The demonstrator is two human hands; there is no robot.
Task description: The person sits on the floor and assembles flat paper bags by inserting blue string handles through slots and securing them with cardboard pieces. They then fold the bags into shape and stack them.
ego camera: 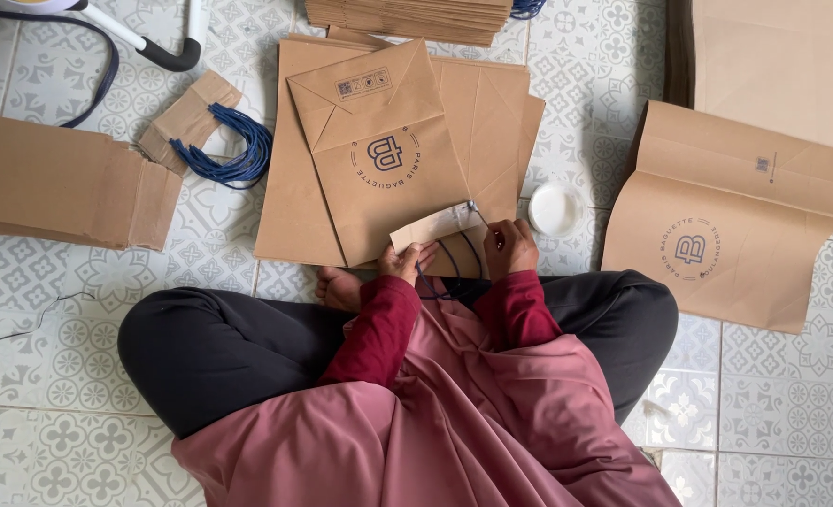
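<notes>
Here the person sits cross-legged on the patterned tile floor (41, 272), both arms in dark red sleeves reaching forward over the lap. The left hand (405, 261) is pinched shut on the near edge of a pale paper strip (431, 225), which lies tilted across the bottom edge of a flat brown paper bag (379, 155). The right hand (509, 247) is curled closed just beside the strip's far end, its fingers gripping a thin blue cord (454, 268) that loops down between the two hands; where the cord meets the strip a small knot or eyelet shows, too small to make out. The bag lies flat on top of a few more flat bags of the same kind (492, 122), directly in front of the knees. Just right of the right hand sits a small round white lid (555, 208) on the floor. Further right lies another brown bag (731, 216), partly folded. To the left are a bundle of blue cords (233, 155) held in a brown paper band and a stack of folded cardboard (60, 183). A further stack of bags (407, 17) lies at the top edge.
</notes>
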